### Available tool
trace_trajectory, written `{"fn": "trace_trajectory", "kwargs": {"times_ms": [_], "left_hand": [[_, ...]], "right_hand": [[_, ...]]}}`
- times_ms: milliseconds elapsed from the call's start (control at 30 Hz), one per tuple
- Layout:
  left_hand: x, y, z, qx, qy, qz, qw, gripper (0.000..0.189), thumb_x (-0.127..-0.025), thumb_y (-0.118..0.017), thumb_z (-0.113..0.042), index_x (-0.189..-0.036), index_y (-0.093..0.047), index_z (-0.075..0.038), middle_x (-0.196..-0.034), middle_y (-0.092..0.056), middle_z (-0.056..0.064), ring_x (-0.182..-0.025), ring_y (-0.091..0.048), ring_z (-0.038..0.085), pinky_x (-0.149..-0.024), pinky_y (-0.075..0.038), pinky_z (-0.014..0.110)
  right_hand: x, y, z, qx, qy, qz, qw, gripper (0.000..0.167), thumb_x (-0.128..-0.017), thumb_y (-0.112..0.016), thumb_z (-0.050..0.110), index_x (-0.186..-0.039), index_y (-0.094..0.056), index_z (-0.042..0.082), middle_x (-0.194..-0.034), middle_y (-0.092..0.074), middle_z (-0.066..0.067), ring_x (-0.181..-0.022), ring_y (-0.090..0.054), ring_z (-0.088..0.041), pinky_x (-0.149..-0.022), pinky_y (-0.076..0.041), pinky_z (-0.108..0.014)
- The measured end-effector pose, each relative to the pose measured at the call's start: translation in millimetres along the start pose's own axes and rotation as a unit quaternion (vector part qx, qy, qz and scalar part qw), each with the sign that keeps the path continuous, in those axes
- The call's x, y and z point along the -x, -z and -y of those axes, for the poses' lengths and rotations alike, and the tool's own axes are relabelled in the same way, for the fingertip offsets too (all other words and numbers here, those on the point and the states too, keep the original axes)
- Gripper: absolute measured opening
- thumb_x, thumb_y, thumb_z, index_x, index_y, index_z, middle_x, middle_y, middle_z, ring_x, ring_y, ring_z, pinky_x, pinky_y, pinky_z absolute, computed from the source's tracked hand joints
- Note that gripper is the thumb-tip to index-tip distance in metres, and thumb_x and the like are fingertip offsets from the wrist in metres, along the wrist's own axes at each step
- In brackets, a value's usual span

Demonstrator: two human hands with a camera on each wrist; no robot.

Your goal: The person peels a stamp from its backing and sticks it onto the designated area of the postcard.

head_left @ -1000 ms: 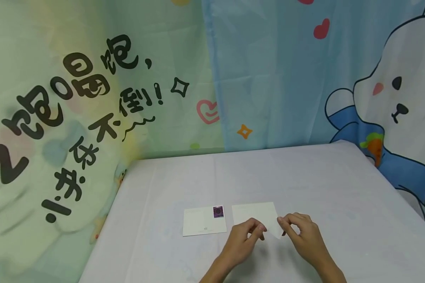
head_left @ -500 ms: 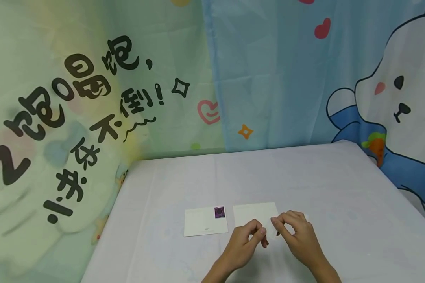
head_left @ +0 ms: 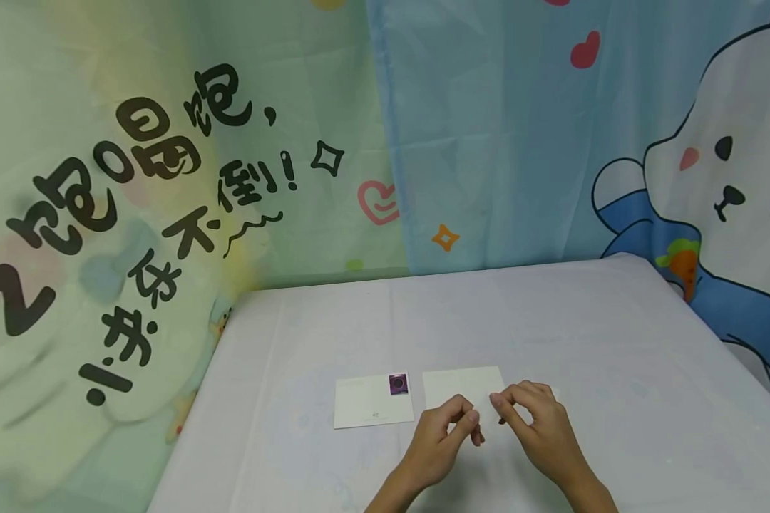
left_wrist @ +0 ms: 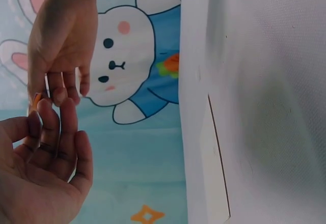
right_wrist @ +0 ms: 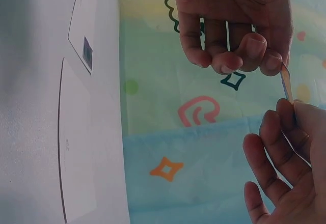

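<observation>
- The left hand [head_left: 439,440] has its thumb and forefinger brought together, pinching one end of a small thin piece [right_wrist: 287,84]; its other fingers are bent and hold nothing else.
- The right hand [head_left: 539,429] pinches the opposite end of the piece between thumb and forefinger, with its remaining fingers loosely curved and slightly spread.
- The piece is in the air between the two hands, above the surface [head_left: 334,328]. It appears nearly edge-on in the right wrist view, with an orange-brown sheen; what is on its faces cannot be told.
- Below and beyond the hands, a white card [head_left: 462,381] lies flat on the surface, its near part covered by the hands in the head view. The right wrist view shows a small faint mark on it.
- Just beside it, to the left, lies a second card [head_left: 362,402], bearing a dark purple stamp [head_left: 398,384] in its upper right corner and a tiny mark near its lower edge.
- White cloth covers the surface.
- Behind stand a green curtain [head_left: 301,71] with black lettering and a blue curtain [head_left: 488,142] with a cartoon rabbit [head_left: 757,142].
</observation>
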State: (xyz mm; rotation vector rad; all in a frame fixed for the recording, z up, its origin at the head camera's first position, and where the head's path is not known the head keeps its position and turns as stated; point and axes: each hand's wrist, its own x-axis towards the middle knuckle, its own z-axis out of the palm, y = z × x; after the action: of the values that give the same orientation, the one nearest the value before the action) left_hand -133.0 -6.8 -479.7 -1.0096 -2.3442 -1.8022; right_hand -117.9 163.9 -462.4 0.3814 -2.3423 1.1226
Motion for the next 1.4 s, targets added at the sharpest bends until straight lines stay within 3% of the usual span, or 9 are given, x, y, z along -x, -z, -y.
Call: {"fn": "trace_trajectory", "kwargs": {"times_ms": [367, 700, 1100, 1400], "left_hand": [[-0.9, 1.1, 1.7, 0.003, 0.003, 0.001, 1.0, 0.024, -0.1, -0.04, -0.022, -0.084, -0.053, -0.01, -0.066, -0.062, -0.002, -0.069, -0.058, -0.002, -0.071, -0.045, 0.021], [-1.7, 4.2, -0.3, -0.007, -0.017, 0.001, 0.9998, 0.022, -0.1, -0.04, -0.019, -0.084, -0.053, -0.01, -0.067, -0.062, -0.002, -0.069, -0.058, -0.001, -0.072, -0.046, 0.022], [-2.4, 5.2, -2.0, -0.069, -0.066, 0.017, 0.9953, 0.017, -0.099, -0.042, -0.015, -0.087, -0.053, -0.011, -0.069, -0.061, -0.005, -0.07, -0.054, -0.004, -0.067, -0.045, 0.018], [-2.0, 4.6, 1.1, -0.077, -0.065, 0.025, 0.9946, 0.019, -0.1, -0.04, -0.016, -0.091, -0.054, -0.008, -0.074, -0.065, -0.005, -0.08, -0.058, -0.003, -0.07, -0.045, 0.017]], "right_hand": [[0.0, -0.8, -2.4, -0.002, 0.009, -0.003, 1.0, 0.029, -0.084, -0.066, 0.007, -0.069, -0.053, 0.028, -0.064, -0.048, 0.02, -0.065, -0.05, -0.002, -0.083, -0.03, -0.026], [0.7, -3.0, -1.6, -0.014, 0.002, -0.004, 0.9999, 0.027, -0.084, -0.065, 0.005, -0.071, -0.055, 0.026, -0.065, -0.051, 0.018, -0.068, -0.052, -0.003, -0.083, -0.03, -0.025], [6.4, -18.1, -8.2, -0.041, -0.021, 0.013, 0.9989, 0.024, -0.086, -0.062, 0.004, -0.074, -0.059, 0.025, -0.066, -0.052, 0.018, -0.069, -0.05, -0.004, -0.073, -0.033, -0.024], [8.4, -27.5, -9.1, -0.064, -0.014, 0.02, 0.9977, 0.024, -0.087, -0.061, 0.002, -0.078, -0.062, 0.024, -0.074, -0.057, 0.019, -0.069, -0.05, -0.004, -0.066, -0.039, -0.03]]}}
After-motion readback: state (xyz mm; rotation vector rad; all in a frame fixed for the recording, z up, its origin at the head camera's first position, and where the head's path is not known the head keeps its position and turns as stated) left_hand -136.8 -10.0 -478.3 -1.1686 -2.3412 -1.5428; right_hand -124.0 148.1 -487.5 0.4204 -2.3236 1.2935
